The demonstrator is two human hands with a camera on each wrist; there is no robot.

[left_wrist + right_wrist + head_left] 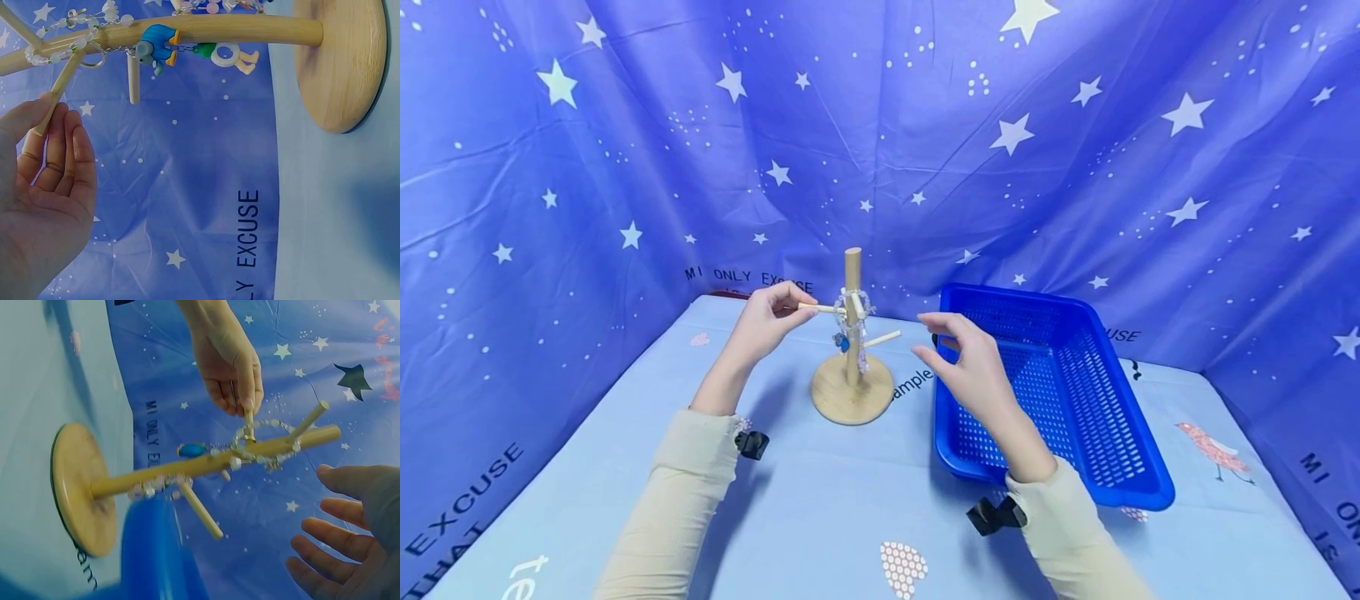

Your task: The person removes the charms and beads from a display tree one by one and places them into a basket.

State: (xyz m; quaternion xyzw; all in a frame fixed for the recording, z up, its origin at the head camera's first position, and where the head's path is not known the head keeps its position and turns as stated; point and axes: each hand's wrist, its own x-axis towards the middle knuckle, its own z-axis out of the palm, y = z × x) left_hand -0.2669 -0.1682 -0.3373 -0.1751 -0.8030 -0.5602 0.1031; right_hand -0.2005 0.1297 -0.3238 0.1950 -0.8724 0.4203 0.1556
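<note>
A wooden peg stand (853, 271) with a round base rises upright on the table. My left hand (766, 321) pinches one of its side pegs (64, 80) between thumb and index finger. A clear beaded bracelet (275, 423) loops around the post near the upper pegs. Below it hangs a keychain (156, 47) with a blue animal figure and a small doll-like charm; its ring is close to the pinched peg. Pinkish beads (153, 485) hang by a lower peg (882, 339). To the stand's right, my right hand (966, 358) is held up with fingers apart, touching nothing.
A blue perforated basket (946, 433) stands right of the stand, partly under my right forearm. Star-printed blue cloth (880, 150) hangs behind and at both sides. A light blue printed cloth (820, 517) covers the table.
</note>
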